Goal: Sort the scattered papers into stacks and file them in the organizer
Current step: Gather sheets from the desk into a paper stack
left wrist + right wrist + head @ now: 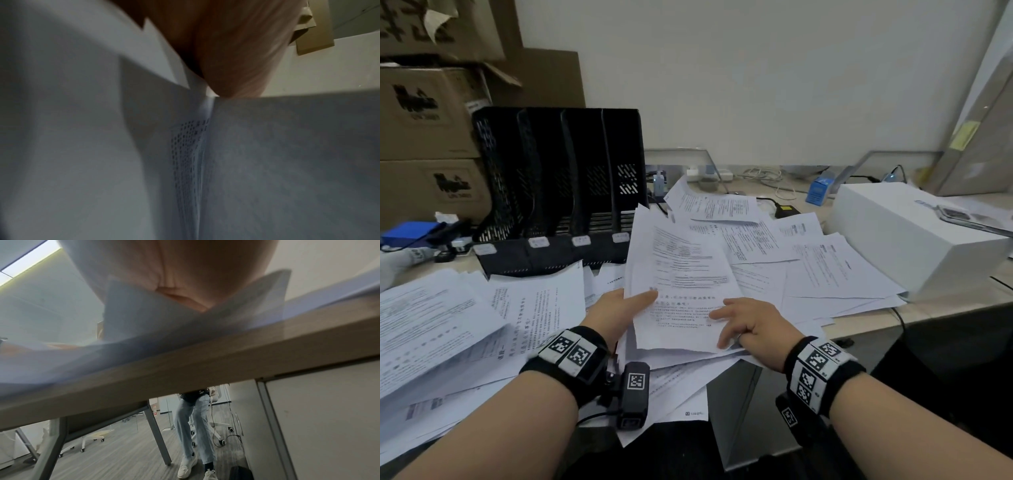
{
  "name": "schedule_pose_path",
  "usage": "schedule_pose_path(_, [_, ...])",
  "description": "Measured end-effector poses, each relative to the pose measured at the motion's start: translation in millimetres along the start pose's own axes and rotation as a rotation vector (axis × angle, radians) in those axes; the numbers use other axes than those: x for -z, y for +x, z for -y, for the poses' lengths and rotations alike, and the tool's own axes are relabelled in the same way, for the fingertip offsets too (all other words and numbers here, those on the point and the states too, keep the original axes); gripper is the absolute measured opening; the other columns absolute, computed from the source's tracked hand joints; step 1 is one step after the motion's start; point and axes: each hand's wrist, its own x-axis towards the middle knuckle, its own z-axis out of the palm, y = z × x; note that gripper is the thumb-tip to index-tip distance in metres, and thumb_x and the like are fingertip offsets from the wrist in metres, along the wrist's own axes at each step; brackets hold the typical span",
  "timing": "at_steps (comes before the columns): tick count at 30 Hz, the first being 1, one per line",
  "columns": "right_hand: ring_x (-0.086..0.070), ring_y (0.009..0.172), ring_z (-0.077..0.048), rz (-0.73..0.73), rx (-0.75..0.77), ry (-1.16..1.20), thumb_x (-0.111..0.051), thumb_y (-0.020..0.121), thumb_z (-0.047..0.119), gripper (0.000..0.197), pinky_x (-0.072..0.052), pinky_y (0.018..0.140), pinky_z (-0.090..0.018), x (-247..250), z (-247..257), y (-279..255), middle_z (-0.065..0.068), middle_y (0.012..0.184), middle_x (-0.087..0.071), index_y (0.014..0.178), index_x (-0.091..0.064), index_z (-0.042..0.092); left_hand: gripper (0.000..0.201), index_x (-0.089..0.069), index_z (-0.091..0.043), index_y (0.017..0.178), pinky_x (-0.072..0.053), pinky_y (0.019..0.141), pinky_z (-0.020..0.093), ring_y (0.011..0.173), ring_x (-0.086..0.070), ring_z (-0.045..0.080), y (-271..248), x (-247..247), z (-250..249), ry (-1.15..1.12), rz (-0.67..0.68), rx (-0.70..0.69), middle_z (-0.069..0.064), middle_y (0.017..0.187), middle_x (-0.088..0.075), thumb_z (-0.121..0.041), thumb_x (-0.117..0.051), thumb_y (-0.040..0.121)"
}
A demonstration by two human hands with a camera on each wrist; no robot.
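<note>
Spread across the desk (945, 308) — loose papers (756, 240), overlapping, from left edge to right. Behind them at left, the organizer (558, 185), upright against cardboard boxes (424, 113). At right, beside the papers, a box (914, 236). Along the back by the wall, cables (763, 174). Near the front edge — a held sheaf (681, 291), atop the pile, between left hand (616, 308) and right hand (753, 325).

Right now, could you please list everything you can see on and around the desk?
organizer: one, black mesh, back left of desk, slots empty
loose papers: many, white, scattered across desk
held sheets: a few, white, centre
white box: one, right
cardboard boxes: several, brown, far left
blue box: one, small, back
cables: several, along wall
left hand: grips held sheets
right hand: fingers resting on held sheets
</note>
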Motion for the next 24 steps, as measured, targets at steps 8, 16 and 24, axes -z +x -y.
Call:
schedule_pose_path(8, [-0.026, 0.144, -0.005, 0.006, -0.244, -0.094, -0.063, 0.08, 0.023, 0.073, -0.02, 0.12, -0.036, 6, 3, -6, 0.021, 0.156, -0.032, 0.144, -0.04, 0.047, 0.014, -0.073, -0.009, 0.101, -0.059, 0.083, 0.041, 0.092, -0.075, 0.03, 4, 1, 2, -0.034, -0.013, 0.02, 0.013, 0.101, -0.079, 0.001, -0.065, 0.094])
schedule_pose_path(16, [-0.055, 0.121, -0.015, -0.008, -0.532, -0.091, -0.054, 0.082, 0.025, 0.043, -0.045, 0.104, -0.036, 24, -3, 1, 0.016, 0.129, -0.057, 0.124, -0.06, 0.034, 0.026, -0.068, 0.003, 0.113, -0.054, 0.094, 0.049, 0.109, -0.067, 0.043, 5, 3, 0, -0.09, -0.099, 0.048, 0.024, 0.116, -0.072, 0.011, -0.057, 0.091])
schedule_pose_path(24, [-0.064, 0.085, -0.012, -0.203, -0.562, -0.037, -0.051, 0.092, 0.029, 0.021, -0.053, 0.078, -0.03, 69, 6, 46, 0.008, 0.097, -0.069, 0.104, -0.069, 0.029, 0.023, -0.068, 0.0, 0.1, -0.058, 0.059, 0.034, 0.074, -0.076, 0.032, 0, 7, 0, -0.204, -0.098, 0.051, 0.014, 0.089, -0.078, 0.013, -0.051, 0.092])
